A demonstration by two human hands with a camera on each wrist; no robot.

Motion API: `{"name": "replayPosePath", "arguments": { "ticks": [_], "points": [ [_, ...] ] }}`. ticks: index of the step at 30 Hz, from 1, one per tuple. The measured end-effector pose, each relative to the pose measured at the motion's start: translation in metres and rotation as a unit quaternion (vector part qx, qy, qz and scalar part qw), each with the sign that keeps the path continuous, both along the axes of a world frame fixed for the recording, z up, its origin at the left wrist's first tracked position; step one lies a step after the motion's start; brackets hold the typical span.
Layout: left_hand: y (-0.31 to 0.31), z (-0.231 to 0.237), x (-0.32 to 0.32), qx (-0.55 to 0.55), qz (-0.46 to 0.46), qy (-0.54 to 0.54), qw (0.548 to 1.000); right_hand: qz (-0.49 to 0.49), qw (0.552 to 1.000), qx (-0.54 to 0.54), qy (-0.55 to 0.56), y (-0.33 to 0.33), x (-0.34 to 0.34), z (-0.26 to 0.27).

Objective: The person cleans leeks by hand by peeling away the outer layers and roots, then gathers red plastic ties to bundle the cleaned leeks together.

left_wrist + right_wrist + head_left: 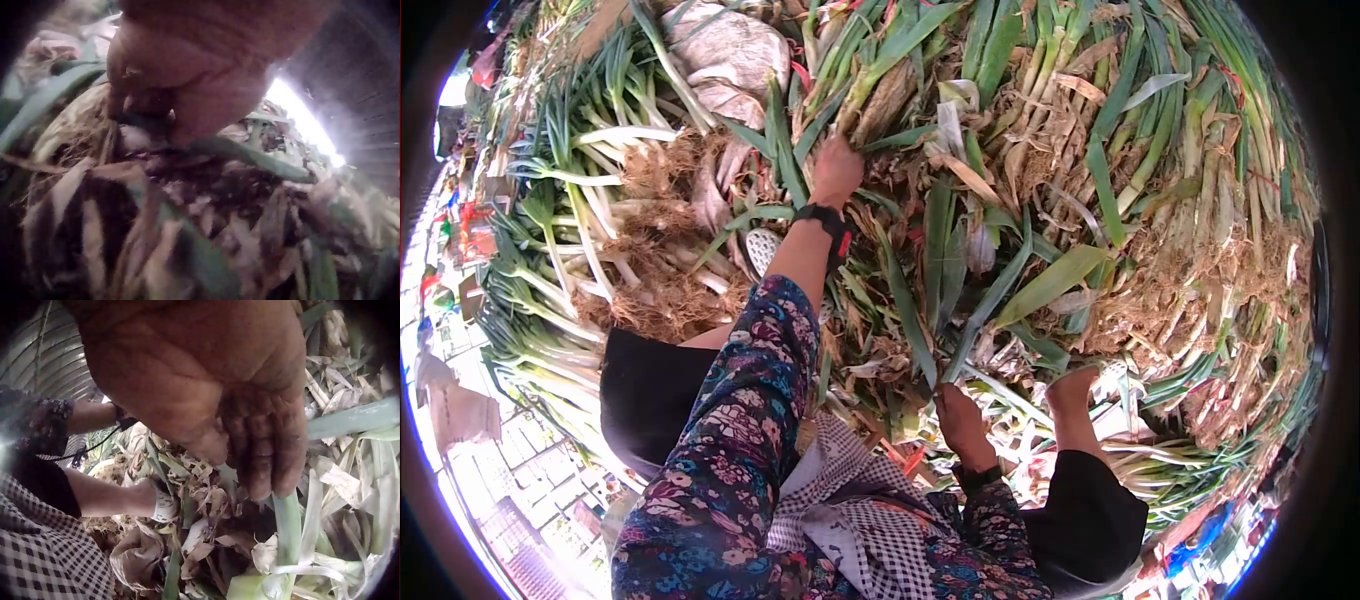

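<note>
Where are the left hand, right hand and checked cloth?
Left hand (837,173): head view, middle of the hand, above the wristband.
Right hand (965,427): head view, middle of the hand.
Checked cloth (50,545): right wrist view, on its bare checked face.

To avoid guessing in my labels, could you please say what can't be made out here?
Head view: the left hand hides its own fingertips.
Left wrist view: blur and shadow hide what, if anything, it grips.
Right wrist view: fingers hide whether the right hand holds the leaf.
Right wrist view: the left edge cuts off the checked cloth.
</note>
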State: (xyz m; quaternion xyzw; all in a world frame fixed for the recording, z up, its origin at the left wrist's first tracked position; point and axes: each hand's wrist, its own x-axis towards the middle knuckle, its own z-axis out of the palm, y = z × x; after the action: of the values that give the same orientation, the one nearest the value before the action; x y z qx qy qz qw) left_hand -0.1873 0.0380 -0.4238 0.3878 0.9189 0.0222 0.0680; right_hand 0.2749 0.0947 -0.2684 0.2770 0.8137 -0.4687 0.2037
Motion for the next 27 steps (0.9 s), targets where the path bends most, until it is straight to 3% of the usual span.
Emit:
{"name": "replayPosePath", "arguments": {
  "ticks": [1, 4, 6, 9, 10, 13, 15, 16, 17, 18, 20, 21, 23, 25, 27],
  "points": [
    [0.006, 0.039, 0.028, 0.148, 0.233, -0.056, 0.96, 0.0, 1.0, 0.002, -0.003, 0.001, 0.002, 0.0],
    [-0.005, 0.044, 0.04, 0.117, 0.243, -0.092, 0.958, -0.01, 1.0, -0.006, -0.018, 0.004, -0.002, 0.001],
    [-0.001, 0.058, 0.043, 0.061, 0.294, -0.262, 0.917, -0.006, 1.0, -0.003, -0.005, 0.002, -0.001, 0.001],
    [0.014, 0.107, 0.062, 0.079, 0.25, -0.223, 0.939, 0.001, 1.0, 0.018, 0.005, 0.001, 0.003, 0.001],
    [0.014, 0.095, 0.072, 0.169, 0.191, -0.072, 0.964, -0.005, 1.0, 0.015, 0.003, 0.002, 0.0, 0.006],
    [0.047, 0.199, 0.098, 0.359, 0.16, -0.211, 0.895, -0.013, 1.0, 0.014, 0.019, 0.002, -0.003, 0.014],
    [0.06, 0.274, 0.133, 0.454, 0.114, -0.199, 0.861, -0.016, 0.999, 0.013, 0.031, 0.002, 0.0, 0.018],
    [0.063, 0.279, 0.152, 0.511, 0.08, -0.152, 0.842, -0.012, 0.999, 0.014, 0.035, 0.004, -0.002, 0.019],
    [0.065, 0.267, 0.176, 0.509, 0.084, -0.112, 0.849, -0.009, 0.999, 0.016, 0.04, 0.005, -0.001, 0.019],
    [0.062, 0.238, 0.198, 0.458, 0.062, -0.032, 0.886, 0.0, 0.999, 0.035, 0.039, 0.008, 0.002, 0.011],
    [0.039, 0.184, 0.239, 0.223, 0.107, -0.116, 0.962, -0.036, 0.996, 0.038, 0.072, 0.019, 0.006, 0.004],
    [0.032, 0.181, 0.25, 0.233, 0.104, -0.111, 0.961, -0.073, 0.992, 0.037, 0.097, 0.029, 0.006, 0.004],
    [0.005, 0.178, 0.278, 0.148, 0.009, -0.207, 0.967, -0.176, 0.976, 0.082, 0.101, 0.045, 0.002, 0.016],
    [-0.004, 0.222, 0.305, 0.078, -0.005, -0.266, 0.961, -0.306, 0.936, -0.118, 0.126, 0.069, 0.009, -0.019],
    [-0.015, 0.244, 0.34, 0.015, -0.014, -0.317, 0.948, -0.364, 0.825, -0.386, 0.195, 0.057, -0.02, 0.076]
  ]
}}
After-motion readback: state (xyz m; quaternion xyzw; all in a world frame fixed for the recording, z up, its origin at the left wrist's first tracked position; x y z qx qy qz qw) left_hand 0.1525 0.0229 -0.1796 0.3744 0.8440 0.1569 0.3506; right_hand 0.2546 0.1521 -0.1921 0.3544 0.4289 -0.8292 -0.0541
